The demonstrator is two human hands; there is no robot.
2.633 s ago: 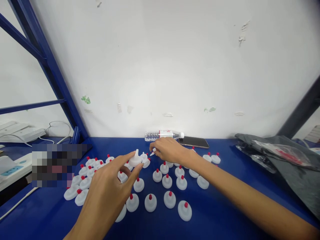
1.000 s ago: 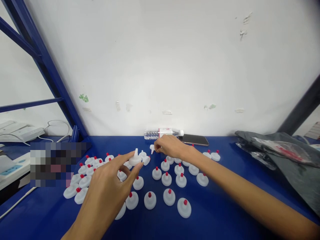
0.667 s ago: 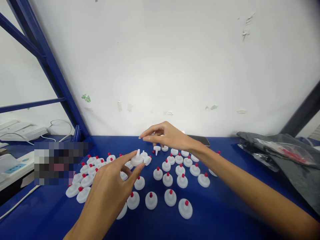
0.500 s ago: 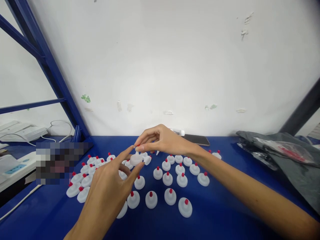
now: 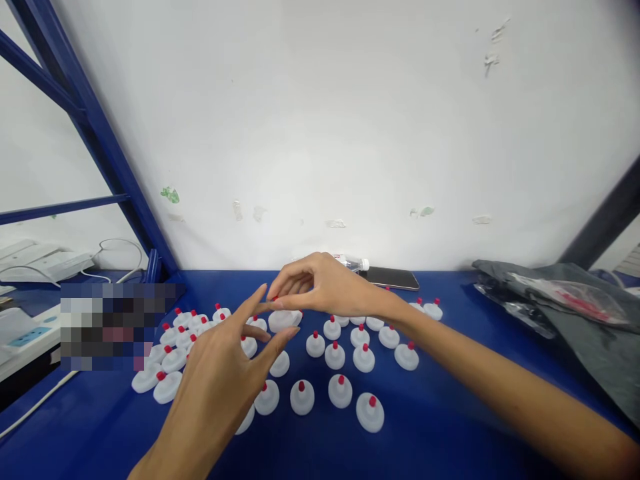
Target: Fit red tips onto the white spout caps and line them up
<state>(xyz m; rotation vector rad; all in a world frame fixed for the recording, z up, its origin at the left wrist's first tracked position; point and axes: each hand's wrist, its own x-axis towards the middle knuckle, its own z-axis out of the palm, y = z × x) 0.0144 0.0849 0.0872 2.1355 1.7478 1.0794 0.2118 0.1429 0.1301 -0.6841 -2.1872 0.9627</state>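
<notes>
My right hand (image 5: pixel 313 285) pinches the red-tipped top of a squat translucent white bottle (image 5: pixel 281 321), just above the table. Below and to the left, my left hand (image 5: pixel 235 347) has its thumb and fingers spread around the bottle; the thumb tip lies close under its near edge, and whether it touches cannot be made out. Several similar white bottles with red caps stand on the blue table, such as one bottle (image 5: pixel 303 398) in front and another bottle (image 5: pixel 370 415) at the near right. More bottles (image 5: pixel 174 360) cluster to the left, partly hidden by my left hand.
Behind my right hand lie a clear bottle with a white cap (image 5: pixel 356 264) and a dark phone (image 5: pixel 393 278). Grey plastic bags (image 5: pixel 560 313) cover the right side. At left are a power strip (image 5: pixel 33 337), cables and a blue metal frame (image 5: pixel 107 143). A white wall closes the back.
My left hand's fingers have spread away from the bottle. The bottle has shifted slightly right, with my right hand still at its cap.
</notes>
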